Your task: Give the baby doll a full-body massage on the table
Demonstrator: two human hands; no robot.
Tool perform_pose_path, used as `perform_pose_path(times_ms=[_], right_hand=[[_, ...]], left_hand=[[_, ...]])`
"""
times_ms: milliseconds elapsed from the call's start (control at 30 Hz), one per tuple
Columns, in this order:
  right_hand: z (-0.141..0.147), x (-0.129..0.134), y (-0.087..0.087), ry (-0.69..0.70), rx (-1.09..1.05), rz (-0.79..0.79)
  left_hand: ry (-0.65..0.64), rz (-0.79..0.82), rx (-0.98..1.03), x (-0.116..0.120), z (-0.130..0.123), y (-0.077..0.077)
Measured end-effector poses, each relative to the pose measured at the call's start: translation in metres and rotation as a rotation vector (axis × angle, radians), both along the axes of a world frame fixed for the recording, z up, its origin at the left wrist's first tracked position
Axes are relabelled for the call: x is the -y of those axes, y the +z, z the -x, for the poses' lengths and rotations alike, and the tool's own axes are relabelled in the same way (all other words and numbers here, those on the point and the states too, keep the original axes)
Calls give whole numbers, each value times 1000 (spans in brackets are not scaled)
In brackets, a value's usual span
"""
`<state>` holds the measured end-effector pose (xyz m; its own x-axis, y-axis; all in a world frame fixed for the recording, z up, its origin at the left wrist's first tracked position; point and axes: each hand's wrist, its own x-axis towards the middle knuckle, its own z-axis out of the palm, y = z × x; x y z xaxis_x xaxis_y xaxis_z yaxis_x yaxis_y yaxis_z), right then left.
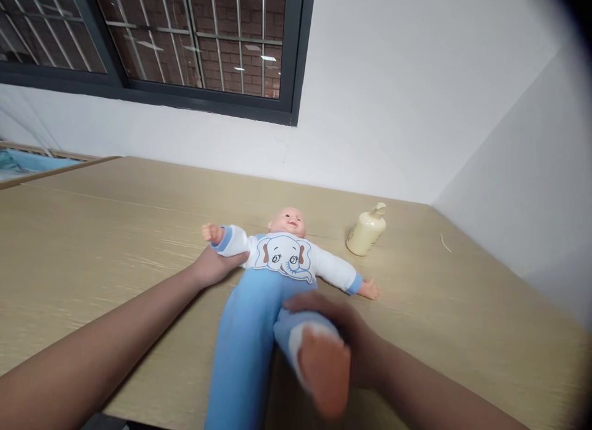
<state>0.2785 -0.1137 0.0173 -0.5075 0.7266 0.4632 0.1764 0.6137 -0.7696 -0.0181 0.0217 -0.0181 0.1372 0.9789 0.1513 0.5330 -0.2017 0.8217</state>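
A baby doll (250, 313) in a white and blue outfit, with an elephant on its chest, lies face up on the wooden table (115, 232). My left hand (215, 266) holds the doll's side just below its arm on the left; the thumb rests on the white sleeve area and the other fingers are hidden. My right hand (351, 325) is wrapped around the doll's other leg, which is bent and raised with its bare foot (326, 371) towards me. That foot looks slightly blurred. The leg on the left stretches straight down past the lower picture edge.
A cream pump bottle (367, 232) stands on the table to the right of the doll's head. Farther right lies a thin pale strand (445, 242). White walls (370, 109) and a barred window (198, 41) border the table's back. Blue cloth (37, 161) shows at far left.
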Motion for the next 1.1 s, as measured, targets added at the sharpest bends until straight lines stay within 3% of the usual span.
perform_pose_path(times_ms=[167, 300, 433, 533, 633, 700, 867, 967, 1100], right_hand=[[8, 9, 11, 210, 234, 2], [13, 11, -1, 271, 407, -122], [20, 13, -20, 251, 510, -322], [23, 16, -24, 200, 524, -431], [19, 17, -20, 171, 426, -431], [13, 15, -19, 123, 310, -343], [5, 5, -19, -207, -13, -157], [7, -3, -15, -317, -111, -90], [7, -15, -13, -304, -154, -24]], left_hand=[[25, 19, 46, -6, 6, -5], [-14, 51, 76, -5, 6, -5], [-18, 77, 89, -4, 6, -5], [-11, 65, 80, -4, 5, -3], [-1, 49, 76, -3, 3, 0], [16, 39, 73, -1, 2, 1], [16, -12, -36, 10, -6, 11], [1, -87, -231, 21, -16, 22], [2, -221, -647, 33, -29, 35]])
